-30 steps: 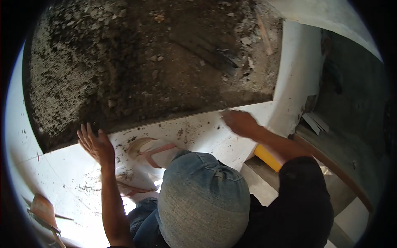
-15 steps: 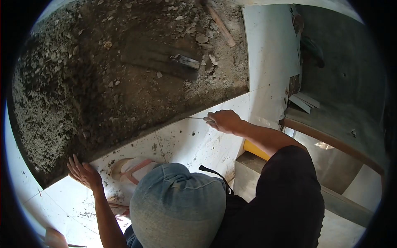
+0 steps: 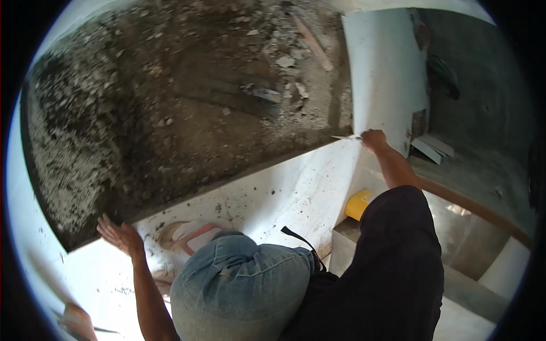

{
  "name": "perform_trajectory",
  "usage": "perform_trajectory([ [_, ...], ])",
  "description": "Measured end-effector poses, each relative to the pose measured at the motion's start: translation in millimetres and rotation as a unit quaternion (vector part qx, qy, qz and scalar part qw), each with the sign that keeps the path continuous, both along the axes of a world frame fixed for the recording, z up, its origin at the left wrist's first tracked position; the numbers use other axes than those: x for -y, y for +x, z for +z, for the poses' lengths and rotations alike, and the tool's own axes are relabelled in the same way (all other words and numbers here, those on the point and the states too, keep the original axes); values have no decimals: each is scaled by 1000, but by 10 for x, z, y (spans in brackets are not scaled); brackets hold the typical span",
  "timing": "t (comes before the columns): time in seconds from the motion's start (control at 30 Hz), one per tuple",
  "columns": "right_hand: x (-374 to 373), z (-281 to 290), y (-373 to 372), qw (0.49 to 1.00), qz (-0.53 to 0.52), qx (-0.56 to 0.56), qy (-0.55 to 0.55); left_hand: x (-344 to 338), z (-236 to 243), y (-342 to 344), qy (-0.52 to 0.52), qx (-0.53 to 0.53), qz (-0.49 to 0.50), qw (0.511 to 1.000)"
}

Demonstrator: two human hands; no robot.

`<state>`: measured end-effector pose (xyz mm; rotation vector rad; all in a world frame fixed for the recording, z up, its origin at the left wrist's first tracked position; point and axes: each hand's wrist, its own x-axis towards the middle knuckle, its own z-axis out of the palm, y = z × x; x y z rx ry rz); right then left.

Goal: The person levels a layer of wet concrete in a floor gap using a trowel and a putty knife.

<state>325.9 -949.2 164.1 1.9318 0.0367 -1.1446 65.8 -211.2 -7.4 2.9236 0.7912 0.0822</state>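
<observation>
The thin pointed tool (image 3: 346,137) is in the right hand (image 3: 373,139), at the far right corner of the white tiles (image 3: 267,190), where their edge meets the dirt bed (image 3: 187,131). The right fingers are clenched around one end of it, and its tip points left along that edge; whether the tip touches the tile or hangs just above it, I cannot tell. The left hand (image 3: 120,234) grasps nothing: its fingers are spread apart, palm down, over the tile edge near the left corner of the bed, the fingertips reaching to the dirt. How hard it presses, if at all, does not show.

The bed holds dark, crumbly soil, greyer and rougher on the left, with pale chips scattered towards the right. A flat trowel (image 3: 264,94), blurred, lies on it, and a wooden stick (image 3: 311,42) slants near its far right side. Dark crumbs dot the tiles around a sandal (image 3: 196,236) with pinkish straps. Rounded blue denim (image 3: 242,290) fills the lower middle, beside a black sleeve (image 3: 392,256) on the right arm. Beyond that arm a yellow object (image 3: 357,206) sits on a grey block (image 3: 346,244), and pale strips (image 3: 431,149) lie near the grey surface (image 3: 483,125) at right.
</observation>
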Motion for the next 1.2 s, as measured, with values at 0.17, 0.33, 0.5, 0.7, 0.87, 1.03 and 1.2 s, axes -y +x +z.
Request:
perform_trajectory([
  [0.17,1332,-91,-831,996,14,-82,-41,18,49,10,-31,-20,-13,999],
  [0.33,1102,-465,-2510,985,-44,106,126,189,394,407,-143,-67,122,980],
  [0.5,-435,-823,-3019,945,-248,19,212,167,476,722,-160,-30,152,975],
  [0.7,-1546,-897,-2325,920,-269,-2,283,828,727,1378,-361,-57,-30,930],
  [0.87,-3128,-654,-331,756,21,384,529,301,1043,1256,-366,-85,-72,924],
  [1.03,-2611,-1088,825,826,24,252,503,-798,1240,715,-296,-182,-230,909],
  [1.2,-3619,-617,761,825,36,155,543,-1942,2119,-878,-215,-270,-51,937],
])
